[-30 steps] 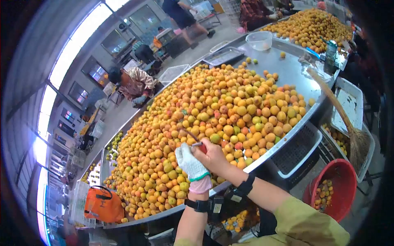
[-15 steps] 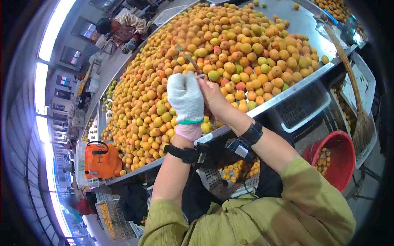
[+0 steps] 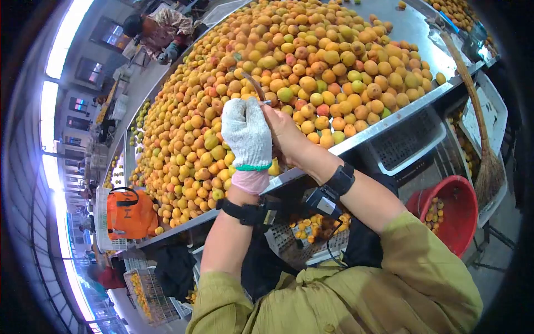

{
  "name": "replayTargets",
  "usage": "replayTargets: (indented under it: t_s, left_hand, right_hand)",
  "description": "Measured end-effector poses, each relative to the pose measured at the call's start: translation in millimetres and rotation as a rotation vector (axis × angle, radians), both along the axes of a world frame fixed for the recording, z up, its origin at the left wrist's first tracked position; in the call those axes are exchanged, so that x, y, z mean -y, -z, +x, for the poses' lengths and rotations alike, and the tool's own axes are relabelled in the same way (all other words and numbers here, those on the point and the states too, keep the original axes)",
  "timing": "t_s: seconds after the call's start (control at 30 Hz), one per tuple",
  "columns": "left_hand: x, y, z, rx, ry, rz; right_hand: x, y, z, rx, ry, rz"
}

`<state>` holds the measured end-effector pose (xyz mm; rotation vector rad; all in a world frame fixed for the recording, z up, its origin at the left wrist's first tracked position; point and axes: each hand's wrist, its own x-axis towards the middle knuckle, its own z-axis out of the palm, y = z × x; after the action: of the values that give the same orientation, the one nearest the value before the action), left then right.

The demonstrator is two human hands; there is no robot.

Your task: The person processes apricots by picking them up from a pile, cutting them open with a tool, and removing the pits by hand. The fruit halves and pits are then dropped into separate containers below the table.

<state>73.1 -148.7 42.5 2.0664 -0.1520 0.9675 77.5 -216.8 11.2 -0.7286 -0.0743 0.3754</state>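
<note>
My left hand (image 3: 247, 133), in a white knit glove with a green cuff, is closed over the near side of the fruit heap, its fingertips out of sight. My bare right hand (image 3: 282, 129) is closed right beside it, pressed against the glove. A thin curved brown blade or tool (image 3: 255, 86) sticks up between the hands; the grip on it is hidden by the fingers. Whether a fruit sits between my hands cannot be seen. Orange and yellow fruit (image 3: 194, 139) lies heaped on a metal table (image 3: 409, 102) all around them.
An orange bag (image 3: 132, 214) stands at the table's left end. Below the table edge are a white crate (image 3: 409, 146), a red bucket (image 3: 464, 217) with fruit and a basket of cut fruit (image 3: 278, 236). A straw broom (image 3: 483, 122) leans at right. Another person (image 3: 161, 33) works across the table.
The view has shifted slightly. Both hands stay together at nearly the same place over the fruit, with the curved tool still between them.
</note>
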Motion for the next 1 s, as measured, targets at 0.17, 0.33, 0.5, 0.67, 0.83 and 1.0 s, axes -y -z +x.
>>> replayTargets:
  t_s: [0.17,0.33,0.5,0.67,0.83,1.0]
  left_hand:
    - [-8.1,-1.8,-4.0,-0.003,0.021,0.14]
    - [-13.7,-17.1,-6.7,0.054,0.092,0.343]
    - [-15.1,-4.9,-4.2,-0.067,0.151,-0.206]
    - [-42.3,36.3,-29.1,-0.341,0.256,-0.852]
    - [-35.7,40.1,-53.5,-0.254,0.21,-0.661]
    - [-65.4,26.7,-58.7,-0.174,0.412,-1.246]
  right_hand:
    - [9.4,-9.1,-4.0,-0.158,-0.196,-0.076]
    - [9.3,-10.1,-3.7,-0.176,-0.313,-0.041]
    - [-1.7,-14.7,1.1,-0.161,-0.288,-0.099]
    - [0.7,-9.9,-3.8,-0.217,-0.213,-0.082]
    - [-26.4,5.8,-6.7,-0.033,-0.015,-0.219]
    - [-28.4,-0.3,-5.9,0.069,-0.249,-0.175]
